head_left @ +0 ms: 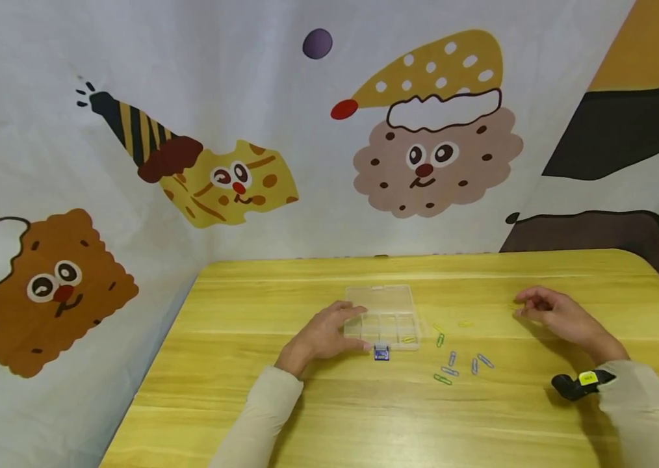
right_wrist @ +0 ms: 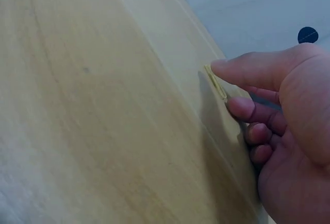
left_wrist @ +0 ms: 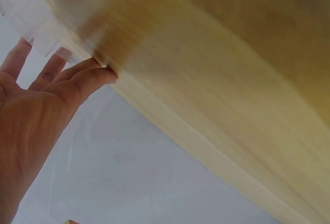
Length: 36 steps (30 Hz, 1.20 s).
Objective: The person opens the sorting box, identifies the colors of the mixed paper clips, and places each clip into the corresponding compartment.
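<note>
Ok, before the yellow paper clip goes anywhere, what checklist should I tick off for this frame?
1. Right hand pinches the yellow paper clip: ok.
2. Left hand rests on the clear compartment box: ok.
3. Box lid open: ok.
4. A yellow clip in the front right compartment: ok.
5. Loose clips lie apart from the box on the table: ok.
6. Pinch firmness: cannot tell.

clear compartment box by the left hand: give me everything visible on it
The clear plastic box is a shallow, see-through organizer split by thin walls into small compartments. It lies flat on the yellow wooden table, lid open toward the far edge. One near-right compartment holds a yellow paper clip; the others look empty. The left hand rests on its left side, fingers straight. A small blue binder clip sits just before its near edge.
</note>
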Available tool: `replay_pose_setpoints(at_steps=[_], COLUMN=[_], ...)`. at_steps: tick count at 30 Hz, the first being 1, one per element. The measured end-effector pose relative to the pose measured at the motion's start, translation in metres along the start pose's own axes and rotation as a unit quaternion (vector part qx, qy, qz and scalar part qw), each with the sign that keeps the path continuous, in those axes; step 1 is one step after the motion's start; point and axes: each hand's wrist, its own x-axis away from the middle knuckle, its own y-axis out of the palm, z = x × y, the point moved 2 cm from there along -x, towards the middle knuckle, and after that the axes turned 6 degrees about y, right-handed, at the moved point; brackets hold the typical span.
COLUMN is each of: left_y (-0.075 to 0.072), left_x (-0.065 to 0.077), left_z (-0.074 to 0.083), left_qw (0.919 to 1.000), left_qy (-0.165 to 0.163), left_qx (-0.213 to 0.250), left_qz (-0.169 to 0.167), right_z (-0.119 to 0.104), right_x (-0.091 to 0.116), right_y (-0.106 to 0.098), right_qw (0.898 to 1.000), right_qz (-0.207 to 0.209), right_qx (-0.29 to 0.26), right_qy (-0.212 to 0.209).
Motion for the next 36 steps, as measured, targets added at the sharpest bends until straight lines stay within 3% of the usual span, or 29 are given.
replay_pose_setpoints(at_steps=[21, 36], left_y=[-0.0038, -0.0019], left_x=[0.0005, 0.0015], left_z=[0.0003, 0.0004], left_qw=[0.9999, 0.9999], left_qy=[0.003, 0.003], left_qx=[-0.013, 0.005], left_qz=[-0.008, -0.009], right_z=[-0.0028, -0.0037], right_x=[-0.0005, -0.0018], right_y=[0.0065, 0.0099], right_qw=[0.998, 0.996], right_qz=[0.051, 0.051], right_qx=[0.035, 0.064], right_qy=[-0.012, 0.027])
